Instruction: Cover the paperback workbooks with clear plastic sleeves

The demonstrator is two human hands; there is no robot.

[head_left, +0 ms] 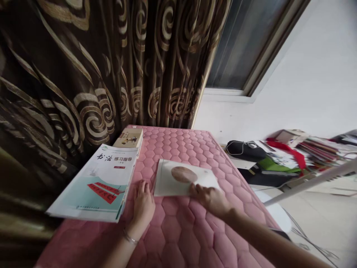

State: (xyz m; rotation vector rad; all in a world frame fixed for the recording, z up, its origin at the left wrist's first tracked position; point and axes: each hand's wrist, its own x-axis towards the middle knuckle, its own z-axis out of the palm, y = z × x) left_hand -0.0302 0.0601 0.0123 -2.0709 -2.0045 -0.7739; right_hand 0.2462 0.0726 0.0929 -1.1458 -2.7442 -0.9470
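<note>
A thin white book (170, 186) with a brown oval picture on its cover lies on the pink quilted surface (178, 230). My right hand (209, 199) is at the book's near right part, its fingers curled against the cover and near edge. Part of that edge is hidden under the hand. To the left of the book, my left hand (144, 204) rests with its fingers stretched forward and nothing in it. A silvery bracelet (130, 237) circles the left wrist. Left of that hand lies a stack of books topped by a white and teal calligraphy workbook (97, 182).
Smaller tan books (128, 137) lie behind the workbook. A dark patterned curtain (134, 67) hangs along the back and left. Beyond the right edge is a cluttered shelf with a black pouch (242, 150) and piled papers (318, 149). A pale slanting bar (312, 182) crosses at right.
</note>
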